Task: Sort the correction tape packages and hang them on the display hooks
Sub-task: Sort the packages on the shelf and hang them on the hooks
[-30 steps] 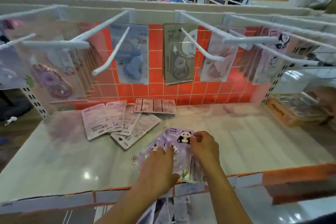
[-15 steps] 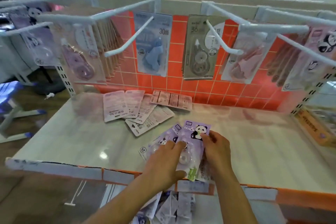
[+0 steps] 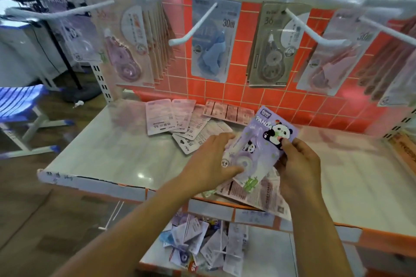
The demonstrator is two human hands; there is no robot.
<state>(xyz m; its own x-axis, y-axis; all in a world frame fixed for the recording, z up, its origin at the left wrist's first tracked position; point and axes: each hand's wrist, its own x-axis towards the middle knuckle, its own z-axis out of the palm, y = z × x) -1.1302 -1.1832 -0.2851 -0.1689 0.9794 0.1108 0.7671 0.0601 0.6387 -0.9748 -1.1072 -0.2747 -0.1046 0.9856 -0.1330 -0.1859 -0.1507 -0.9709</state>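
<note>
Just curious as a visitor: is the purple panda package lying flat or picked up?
Picked up: left hand and right hand hold the panda package tilted above the shelf.

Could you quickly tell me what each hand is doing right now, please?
Left hand: closed, holding the panda package.
Right hand: closed, pinching its right edge.
</note>
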